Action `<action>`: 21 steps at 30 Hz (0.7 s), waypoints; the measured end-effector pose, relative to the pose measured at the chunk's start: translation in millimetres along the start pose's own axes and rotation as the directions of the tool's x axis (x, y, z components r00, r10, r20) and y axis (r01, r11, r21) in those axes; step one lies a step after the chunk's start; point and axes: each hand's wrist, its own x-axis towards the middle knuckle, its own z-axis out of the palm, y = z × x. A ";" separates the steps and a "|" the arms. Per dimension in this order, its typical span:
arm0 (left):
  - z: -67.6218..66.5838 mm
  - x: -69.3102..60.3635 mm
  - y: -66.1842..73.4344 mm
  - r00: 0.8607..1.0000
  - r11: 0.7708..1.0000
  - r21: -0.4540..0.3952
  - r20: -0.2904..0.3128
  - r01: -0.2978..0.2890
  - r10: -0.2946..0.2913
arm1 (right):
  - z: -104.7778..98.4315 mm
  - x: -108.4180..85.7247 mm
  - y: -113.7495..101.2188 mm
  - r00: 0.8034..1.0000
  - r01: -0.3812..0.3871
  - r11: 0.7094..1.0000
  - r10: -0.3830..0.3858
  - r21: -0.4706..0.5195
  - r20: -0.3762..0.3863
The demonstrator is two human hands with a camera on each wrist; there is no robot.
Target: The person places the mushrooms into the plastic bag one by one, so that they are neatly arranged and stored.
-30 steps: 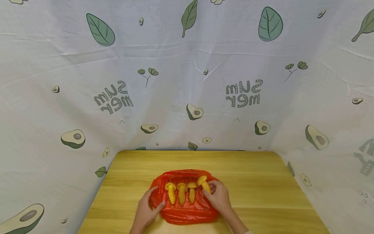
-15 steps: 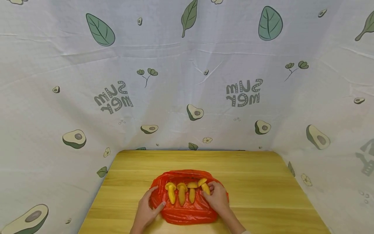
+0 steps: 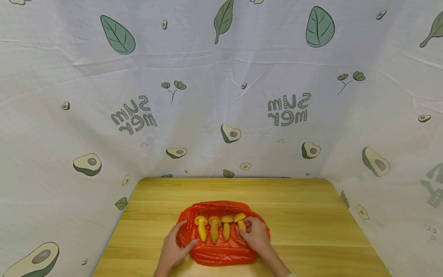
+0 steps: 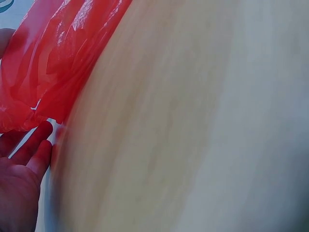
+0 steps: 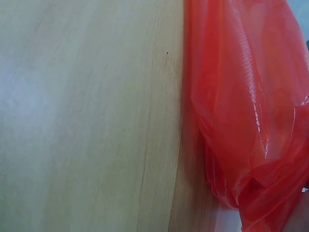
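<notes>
A red plastic bag (image 3: 225, 256) lies spread on the table, its mouth facing up. Three yellow-brown mushrooms, a left one (image 3: 202, 231), a middle one (image 3: 215, 231) and a right one (image 3: 226, 229), lie side by side on it, caps away from me. At the right end of this row, my right hand (image 3: 258, 235) pinches another mushroom (image 3: 240, 218) by its stem, which the fingers partly hide. My left hand (image 3: 173, 246) holds the bag's left side, thumb over the rim. In the left wrist view, the other fingers (image 4: 33, 152) lie against the bag's outside.
The bag rests on a wooden table (image 3: 304, 215), near its front. Behind the table and on both sides hangs a white cloth (image 3: 194, 115) printed with avocados and leaves. In the right wrist view, the bag's side (image 5: 241, 96) hangs in folds beside bare wood.
My right hand has moved the pinched mushroom slightly down and left, and it has turned more upright, in line with the others. My left hand stays at the bag's left side.
</notes>
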 end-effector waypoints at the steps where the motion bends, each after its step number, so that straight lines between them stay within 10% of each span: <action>1: -0.2 0.1 0.0 1.000 1.000 0.001 0.000 -0.001 0.001 | -0.2 0.0 0.2 1.000 0.011 1.000 -0.011 0.000 -0.003; 21: -26.8 5.3 0.0 0.981 0.996 0.032 0.171 0.086 -0.091 | -36.4 5.8 -14.7 0.998 0.049 0.992 -0.045 0.115 -0.036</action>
